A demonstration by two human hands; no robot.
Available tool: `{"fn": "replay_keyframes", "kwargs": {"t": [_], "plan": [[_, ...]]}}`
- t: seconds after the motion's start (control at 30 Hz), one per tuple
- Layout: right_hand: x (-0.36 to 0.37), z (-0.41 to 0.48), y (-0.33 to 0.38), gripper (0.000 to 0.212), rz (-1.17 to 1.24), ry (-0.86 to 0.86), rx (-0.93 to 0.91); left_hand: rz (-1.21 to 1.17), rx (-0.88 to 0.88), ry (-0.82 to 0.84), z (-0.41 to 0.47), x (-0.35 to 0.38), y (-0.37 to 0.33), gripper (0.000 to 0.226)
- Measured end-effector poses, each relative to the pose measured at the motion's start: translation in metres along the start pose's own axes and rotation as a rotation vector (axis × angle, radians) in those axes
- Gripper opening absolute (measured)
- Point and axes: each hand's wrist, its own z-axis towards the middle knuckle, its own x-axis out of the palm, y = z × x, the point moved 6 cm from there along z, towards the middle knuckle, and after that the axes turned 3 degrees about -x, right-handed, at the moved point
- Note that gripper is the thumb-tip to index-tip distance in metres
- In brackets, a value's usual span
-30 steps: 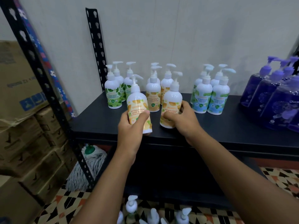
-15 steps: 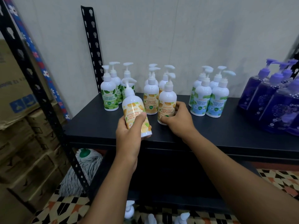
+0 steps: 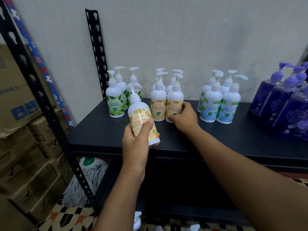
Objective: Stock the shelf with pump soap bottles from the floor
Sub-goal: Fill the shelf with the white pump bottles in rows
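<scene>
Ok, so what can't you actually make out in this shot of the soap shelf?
Head view only:
- Floor bottles: cut off by the bottom edge, only pump tops show; count and kind unknown.
- Purple bottles: cut by the right edge, labels blurred.
- Standing orange bottle: base hidden by the right hand.
- Held orange bottle: lower label covered by the left hand.

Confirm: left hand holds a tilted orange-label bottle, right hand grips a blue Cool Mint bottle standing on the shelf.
Wrong bottle. The head view shows the right hand gripping an orange-label Ultra Moisture bottle standing on the shelf; the Cool Mint bottles stand untouched beside it. The left hand holds a tilted orange-label bottle.
</scene>
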Motion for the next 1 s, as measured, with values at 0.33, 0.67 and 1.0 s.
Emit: {"fn": "replay_keyframes", "kwargs": {"t": [0.33,0.67,1.0], "plan": [[-0.003,-0.008,-0.001,0.070,0.023,0.054,-0.011,0.035,-0.001,-0.012,-0.002,-0.002,0.001,0.033],[-0.017,-0.062,-0.005,0.062,-0.593,0.310,-0.158,0.415,0.212,0.113,0.012,0.013,-0.019,0.057],[-0.013,-0.069,-0.001,0.050,-0.702,0.298,-0.179,0.726,0.253,0.186,0.033,0.016,-0.014,0.075]]}}
